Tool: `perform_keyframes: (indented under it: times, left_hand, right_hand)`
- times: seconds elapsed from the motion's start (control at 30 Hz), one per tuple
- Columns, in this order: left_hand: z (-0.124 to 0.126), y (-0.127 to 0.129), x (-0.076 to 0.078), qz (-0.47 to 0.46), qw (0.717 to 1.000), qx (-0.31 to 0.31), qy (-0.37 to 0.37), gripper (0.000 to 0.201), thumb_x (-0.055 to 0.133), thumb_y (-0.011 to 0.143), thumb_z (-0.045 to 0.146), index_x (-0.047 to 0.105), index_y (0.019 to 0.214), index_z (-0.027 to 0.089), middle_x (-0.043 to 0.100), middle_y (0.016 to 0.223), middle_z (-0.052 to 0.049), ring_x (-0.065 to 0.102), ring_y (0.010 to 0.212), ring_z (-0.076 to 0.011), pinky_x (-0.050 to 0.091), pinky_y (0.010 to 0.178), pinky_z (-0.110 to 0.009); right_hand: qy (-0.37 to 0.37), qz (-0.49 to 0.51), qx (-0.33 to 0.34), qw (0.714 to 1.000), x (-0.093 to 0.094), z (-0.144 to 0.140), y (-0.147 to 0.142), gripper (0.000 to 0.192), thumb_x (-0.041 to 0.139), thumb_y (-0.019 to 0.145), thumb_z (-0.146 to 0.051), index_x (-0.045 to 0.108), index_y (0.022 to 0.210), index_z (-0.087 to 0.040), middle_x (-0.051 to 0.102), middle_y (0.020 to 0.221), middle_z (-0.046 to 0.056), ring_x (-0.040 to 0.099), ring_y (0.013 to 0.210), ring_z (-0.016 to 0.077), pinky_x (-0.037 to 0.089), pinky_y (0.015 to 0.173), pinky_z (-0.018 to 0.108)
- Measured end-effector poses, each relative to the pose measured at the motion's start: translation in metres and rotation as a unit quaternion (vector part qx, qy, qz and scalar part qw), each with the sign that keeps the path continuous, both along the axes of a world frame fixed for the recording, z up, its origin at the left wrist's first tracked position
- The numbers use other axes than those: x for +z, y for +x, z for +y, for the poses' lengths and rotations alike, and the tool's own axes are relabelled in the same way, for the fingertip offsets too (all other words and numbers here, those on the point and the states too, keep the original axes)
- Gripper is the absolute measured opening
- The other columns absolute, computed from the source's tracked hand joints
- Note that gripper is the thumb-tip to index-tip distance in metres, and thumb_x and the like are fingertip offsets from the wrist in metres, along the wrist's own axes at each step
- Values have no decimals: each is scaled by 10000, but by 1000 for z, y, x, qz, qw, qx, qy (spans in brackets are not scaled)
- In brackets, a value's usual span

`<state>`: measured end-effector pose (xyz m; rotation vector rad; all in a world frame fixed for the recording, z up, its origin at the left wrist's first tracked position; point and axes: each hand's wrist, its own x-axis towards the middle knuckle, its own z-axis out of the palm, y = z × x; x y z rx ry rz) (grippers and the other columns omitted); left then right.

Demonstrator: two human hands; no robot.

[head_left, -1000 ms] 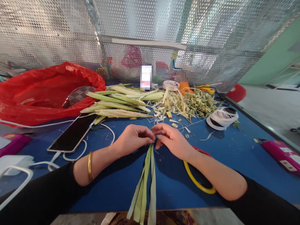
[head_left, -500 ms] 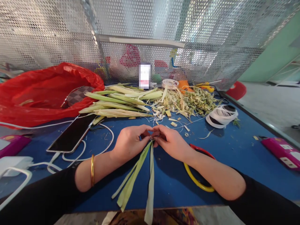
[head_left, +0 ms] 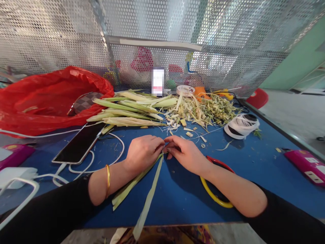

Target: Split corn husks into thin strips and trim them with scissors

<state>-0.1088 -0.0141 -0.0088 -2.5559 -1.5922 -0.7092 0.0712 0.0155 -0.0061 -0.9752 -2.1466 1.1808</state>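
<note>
leaf strips [head_left: 142, 184]: pale green, long & thin, top ends pinched between both hands near desk centre; they fan toward the near-left, one strip hanging over the near desk edge.
left hand [head_left: 143, 154]: knuckles up, fingers curled tight on strip ends, fingertips touching those of the right hand; gold bangle [head_left: 108, 176] on wrist, black sleeve.
right hand [head_left: 185, 154]: fingers narrow, pinching same strip ends from the other side; forearm lies over a yellow-red ring [head_left: 215, 200] flat on desk.
desk [head_left: 254, 169]: blue top, bits of leaf scattered on it.
stalks [head_left: 127, 112]: heap of uncut green stalks behind the hands, lying across, well apart from them.
scraps [head_left: 208, 110]: pile of trimmed leaf bits just right of stalks.
tape roll [head_left: 241, 127]: white, right of scraps.
phone [head_left: 80, 144]: dark screen up, left of hands, white cable [head_left: 106, 162] looping beside it.
red bag [head_left: 45, 98]: crumpled plastic, far left, touching stalk ends.
pink cases: one at right edge [head_left: 306, 164], one at left edge [head_left: 12, 156].
mesh wall [head_left: 177, 40]: perforated metal behind desk.
</note>
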Motion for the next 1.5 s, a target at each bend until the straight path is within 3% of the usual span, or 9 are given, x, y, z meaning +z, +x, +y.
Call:
perform_keyframes:
  times: [0.2,0.43,0.63,0.8,0.97,1.2,1.4,1.5]
  left_hand:
    - [-2,1,4,-53,998,-20,22,200,493,864,258,656,763,204,701,745,-5,621,702,-136,386,632,-241]
    - [-5,3,6,-83,996,-28,16,170,516,846,246,657,760,207,701,744,-8,615,699,-131,395,634,-230]
    - [-5,1,7,-107,994,-24,-1,195,524,854,299,673,765,211,691,715,-10,605,680,-130,397,639,-229]
    - [-4,-1,6,-128,991,5,-24,204,531,848,318,672,752,207,685,724,-12,602,683,-132,397,653,-228]
    - [-4,0,7,-151,987,12,-48,176,544,830,295,669,740,211,685,722,-1,601,684,-128,393,650,-222]
    - [-1,-2,12,-201,968,42,-142,190,514,839,306,670,790,210,683,740,17,583,676,-129,372,620,-222]
    - [8,-5,12,-223,949,126,-184,207,505,823,305,560,658,193,578,610,35,505,609,-131,342,603,-248]
    - [10,-5,9,-305,920,117,-215,219,517,816,333,546,658,184,549,605,35,469,579,-118,341,587,-247]
  right_hand:
    - [-83,44,-14,995,-3,3,0,106,567,811,-208,634,889,-182,669,786,12,607,574,109,499,631,256]
    - [-85,69,-35,993,-3,7,0,67,615,752,-234,643,736,-175,595,625,-28,576,531,103,467,571,238]
    - [-141,100,-58,983,0,5,0,76,581,763,-233,580,717,-173,569,627,-36,571,538,97,469,573,239]
    - [-192,131,-80,969,7,2,0,74,515,762,-175,546,695,-178,540,514,-48,528,510,90,439,566,225]
    - [-160,161,-71,971,10,1,1,98,537,805,-260,571,767,-176,568,529,-34,522,500,101,432,556,249]
    - [-151,220,-13,964,13,-1,6,165,510,876,-305,490,754,-196,654,812,13,573,472,84,471,564,271]
    - [-147,202,14,968,10,1,4,180,501,881,-269,448,729,-188,499,615,-61,534,459,74,431,524,230]
    - [-125,152,10,980,5,2,4,172,473,895,-245,447,734,-189,486,602,-66,527,477,74,424,537,226]
